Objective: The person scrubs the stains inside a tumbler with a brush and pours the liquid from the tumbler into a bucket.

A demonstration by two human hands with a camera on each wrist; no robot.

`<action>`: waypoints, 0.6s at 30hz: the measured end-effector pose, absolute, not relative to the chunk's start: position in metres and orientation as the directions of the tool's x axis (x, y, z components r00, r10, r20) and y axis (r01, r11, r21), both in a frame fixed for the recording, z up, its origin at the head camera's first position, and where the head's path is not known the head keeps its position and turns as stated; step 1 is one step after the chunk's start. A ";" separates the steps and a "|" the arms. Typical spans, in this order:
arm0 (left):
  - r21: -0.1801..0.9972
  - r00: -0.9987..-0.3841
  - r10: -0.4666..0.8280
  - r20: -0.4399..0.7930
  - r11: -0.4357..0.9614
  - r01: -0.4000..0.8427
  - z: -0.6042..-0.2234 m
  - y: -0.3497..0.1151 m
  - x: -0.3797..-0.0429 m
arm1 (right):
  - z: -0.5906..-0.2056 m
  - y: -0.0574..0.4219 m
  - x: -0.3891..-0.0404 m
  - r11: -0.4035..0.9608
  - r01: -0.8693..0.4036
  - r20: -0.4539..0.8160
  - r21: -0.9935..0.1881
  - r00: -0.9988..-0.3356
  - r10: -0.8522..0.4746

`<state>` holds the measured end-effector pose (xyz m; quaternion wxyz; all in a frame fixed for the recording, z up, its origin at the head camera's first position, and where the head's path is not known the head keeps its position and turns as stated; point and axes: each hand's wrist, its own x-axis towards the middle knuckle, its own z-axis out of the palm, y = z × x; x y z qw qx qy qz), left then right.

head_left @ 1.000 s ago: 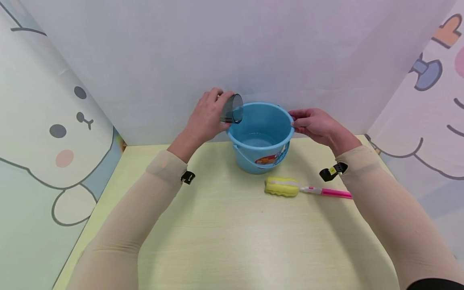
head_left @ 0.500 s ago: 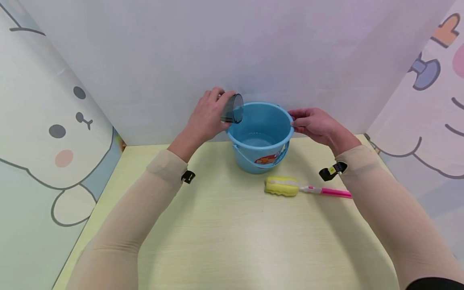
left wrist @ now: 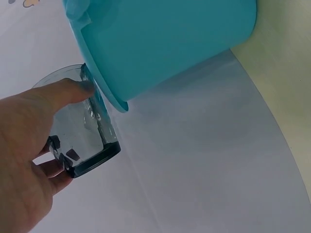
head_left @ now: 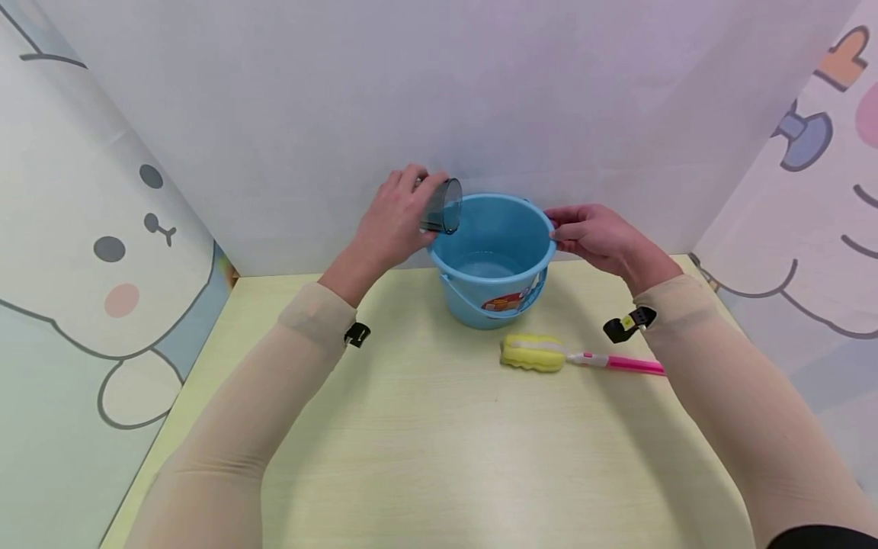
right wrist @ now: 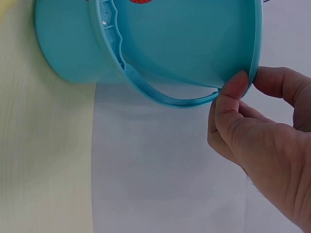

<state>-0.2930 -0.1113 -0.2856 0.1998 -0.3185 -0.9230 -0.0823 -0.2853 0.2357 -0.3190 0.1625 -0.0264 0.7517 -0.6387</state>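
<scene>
My left hand [head_left: 394, 221] grips a clear grey-tinted cup [head_left: 442, 207], tipped on its side at the left rim of a blue bucket [head_left: 488, 300]. In the left wrist view the thumb lies along the wall of the cup [left wrist: 80, 128] and the other fingers curl behind it; a few drops show inside. The cup's mouth points over the bucket, where a shallow layer of water [head_left: 485, 264] covers the bottom. On the opposite side, my right hand [head_left: 595, 236] pinches the bucket's rim between thumb and fingers, close to where the handle [right wrist: 170, 101] joins.
In front of the bucket lies a sponge brush [head_left: 535, 353] with a yellow head and a pink-and-white handle, partly covered by the right sleeve. The pale wooden table [head_left: 411, 457] ends at a white back wall [head_left: 309, 114]; cartoon-printed panels [head_left: 123, 229] flank both sides.
The left hand and cup have shifted very slightly to the right. The bucket, the brush and the right hand stay where they were.
</scene>
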 end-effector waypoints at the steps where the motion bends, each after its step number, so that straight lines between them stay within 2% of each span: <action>1: 0.023 -0.716 0.557 0.421 0.783 0.622 -0.286 -0.111 -0.293 | -0.319 0.236 -0.285 0.183 0.167 -0.210 -0.969 -0.946 -0.248; 18: -0.002 -0.710 0.575 0.407 0.778 0.629 -0.285 -0.109 -0.293 | -0.319 0.236 -0.286 0.176 0.169 -0.210 -0.970 -0.946 -0.245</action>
